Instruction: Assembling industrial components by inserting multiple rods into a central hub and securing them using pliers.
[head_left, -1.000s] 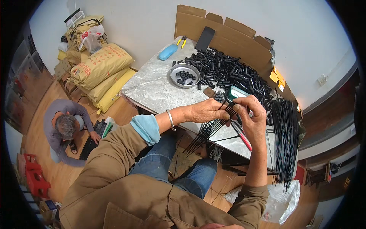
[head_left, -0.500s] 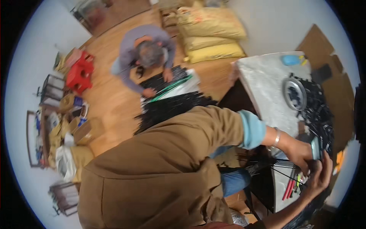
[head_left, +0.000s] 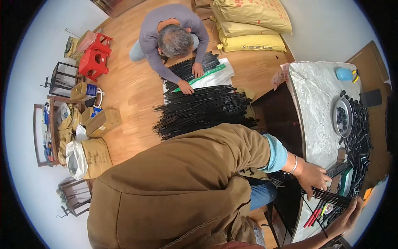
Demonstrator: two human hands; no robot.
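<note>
My left hand (head_left: 311, 177), with a silver bangle at the wrist, is closed on one end of a bundle of thin black rods (head_left: 333, 197) at the table's near edge. My right hand (head_left: 349, 216) has its fingers against the other end, so the bundle stretches between both hands. One long thin black rod (head_left: 311, 209) slants down separately, below the bundle. Beside the bundle lies a green flat-sided object (head_left: 345, 181), partly covered by black pieces. Red-handled tools (head_left: 314, 214) lie just below my left hand.
A round metal dish (head_left: 335, 120) of small black parts stands beside a heap of black pieces (head_left: 361, 145) on the table (head_left: 309, 91). Cardboard (head_left: 378, 120) edges the far side. A co-worker (head_left: 176, 45) crouches on the floor, hands on black rods (head_left: 203, 110).
My hands were close together by the green object; now they are apart, with the rod bundle between them. The whole view has shifted. The co-worker's hands remain at the floor pile.
</note>
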